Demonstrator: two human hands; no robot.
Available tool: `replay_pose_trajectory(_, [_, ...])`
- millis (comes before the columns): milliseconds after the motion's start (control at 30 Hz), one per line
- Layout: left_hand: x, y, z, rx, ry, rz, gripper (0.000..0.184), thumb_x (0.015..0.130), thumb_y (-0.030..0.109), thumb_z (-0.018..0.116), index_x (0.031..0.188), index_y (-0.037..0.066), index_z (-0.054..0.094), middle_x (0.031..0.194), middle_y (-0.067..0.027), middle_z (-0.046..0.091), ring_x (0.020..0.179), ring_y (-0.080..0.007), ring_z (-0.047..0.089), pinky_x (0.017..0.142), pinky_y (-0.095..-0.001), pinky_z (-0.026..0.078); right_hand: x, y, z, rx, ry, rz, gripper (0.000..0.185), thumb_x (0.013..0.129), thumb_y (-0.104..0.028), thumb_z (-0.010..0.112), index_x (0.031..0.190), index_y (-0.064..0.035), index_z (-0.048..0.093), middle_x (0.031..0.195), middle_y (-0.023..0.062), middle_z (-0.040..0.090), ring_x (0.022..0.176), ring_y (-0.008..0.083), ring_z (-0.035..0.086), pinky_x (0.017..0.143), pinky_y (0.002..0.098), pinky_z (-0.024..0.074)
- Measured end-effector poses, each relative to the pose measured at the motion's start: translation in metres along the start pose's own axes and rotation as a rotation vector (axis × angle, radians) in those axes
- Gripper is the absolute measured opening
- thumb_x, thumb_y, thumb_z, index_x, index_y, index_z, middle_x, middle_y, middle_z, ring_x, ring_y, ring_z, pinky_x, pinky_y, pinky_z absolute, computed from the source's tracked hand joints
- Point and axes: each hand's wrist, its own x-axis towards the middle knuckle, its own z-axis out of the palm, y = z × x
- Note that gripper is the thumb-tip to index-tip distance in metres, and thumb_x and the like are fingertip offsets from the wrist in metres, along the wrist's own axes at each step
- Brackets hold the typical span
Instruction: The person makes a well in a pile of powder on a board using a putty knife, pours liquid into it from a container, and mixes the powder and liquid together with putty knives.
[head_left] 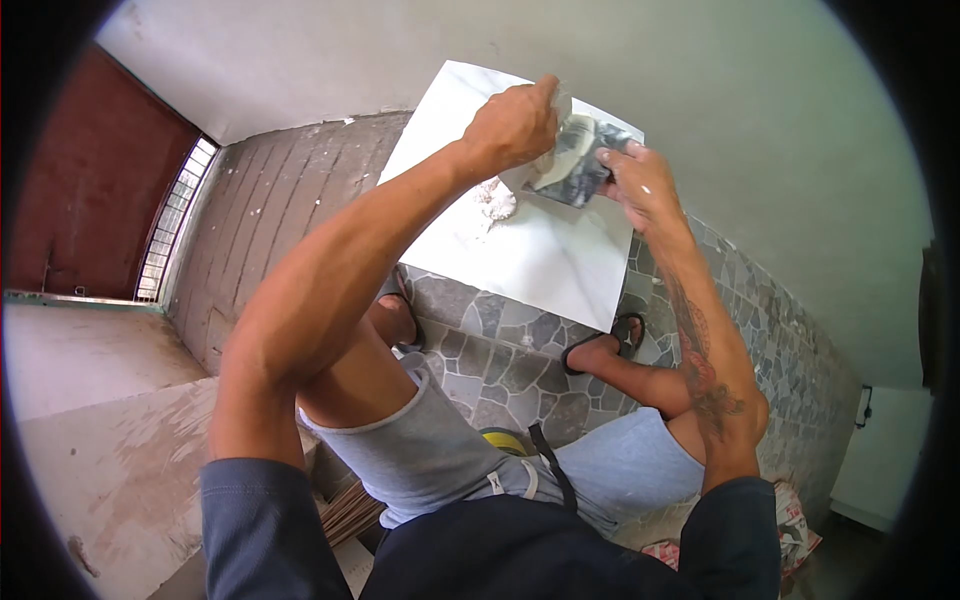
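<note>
My left hand (515, 122) is closed around a pale, blurred, see-through flat piece (562, 100). Its exact kind is unclear. With its thumb on top, my right hand (640, 180) grips a dark grey marbled flat piece (592, 165). A cream-coloured paste (568, 155) is spread over part of that dark piece, and the left hand's piece is close to or touching it. Both hands are above a white marbled slab (530, 255). On the slab sits a small crumbly white lump (495, 200), below the left hand. A white speck marks the back of my right hand.
The slab stands low between my feet, over grey stone-patterned flooring (475, 310). A plain wall (730, 90) rises behind it. To the left are a grooved brown surface (290, 190) and a dark red panel (90, 170). A printed sack (795, 530) lies at lower right.
</note>
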Motion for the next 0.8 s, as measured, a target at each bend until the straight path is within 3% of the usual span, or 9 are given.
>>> replay_pose_trajectory(133, [-0.001,-0.008,-0.011,0.008,0.040,-0.078,0.035,0.096,0.023,0.053,0.121,-0.001,0.048,0.096,-0.0302,0.067,0.092,-0.0491,0.063,0.083,-0.0542,0.048,0.024,0.029,-0.053,-0.066,0.056,0.107,0.033,0.092,-0.001,0.057,0.120,0.0149,0.051,0.112,0.0184,0.060,0.096,0.0312,0.067,0.082,0.0507,0.0593])
replay_pose_trajectory(233, [-0.001,-0.012,-0.018,-0.019,0.051,-0.119,0.028,0.095,0.021,0.049,0.108,-0.003,0.049,0.095,-0.0319,0.066,0.092,-0.0502,0.062,0.083,-0.0560,0.048,0.030,0.048,-0.071,-0.085,0.090,0.244,0.029,0.091,0.001,0.058,0.116,0.0127,0.053,0.109,0.0169,0.060,0.094,0.0321,0.066,0.080,0.0518,0.0591])
replay_pose_trajectory(367, [0.000,-0.007,-0.029,-0.054,0.099,-0.140,0.028,0.095,0.022,0.050,0.106,-0.004,0.049,0.091,-0.0340,0.065,0.091,-0.0512,0.062,0.083,-0.0561,0.048,0.055,0.074,-0.066,-0.049,0.048,0.310,0.026,0.090,0.001,0.058,0.114,0.0096,0.055,0.107,0.0158,0.061,0.092,0.0309,0.066,0.079,0.0514,0.0592])
replay_pose_trajectory(500, [0.000,0.004,-0.032,-0.084,0.110,-0.136,0.029,0.095,0.023,0.050,0.106,-0.004,0.049,0.090,-0.0345,0.064,0.089,-0.0518,0.062,0.083,-0.0561,0.048,0.054,0.050,-0.019,-0.084,-0.027,0.231,0.023,0.091,0.001,0.058,0.112,0.0092,0.057,0.106,0.0153,0.061,0.091,0.0287,0.066,0.078,0.0497,0.0596])
replay_pose_trajectory(667, [-0.005,0.012,-0.022,-0.112,0.069,-0.126,0.028,0.094,0.021,0.050,0.104,-0.004,0.048,0.089,-0.0345,0.064,0.087,-0.0517,0.062,0.082,-0.0559,0.048,0.042,0.018,-0.004,-0.288,-0.096,0.128,0.024,0.093,-0.003,0.056,0.113,0.0095,0.059,0.100,0.0129,0.064,0.083,0.0228,0.065,0.073,0.0404,0.0585])
replay_pose_trajectory(800, [-0.004,0.012,0.002,-0.106,0.038,-0.092,0.031,0.095,0.024,0.052,0.114,-0.001,0.047,0.086,-0.0300,0.065,0.084,-0.0490,0.062,0.076,-0.0550,0.048,0.032,-0.003,0.014,-0.322,-0.119,0.084,0.021,0.095,-0.006,0.055,0.111,0.0066,0.062,0.097,0.0097,0.065,0.080,0.0175,0.064,0.073,0.0360,0.0572])
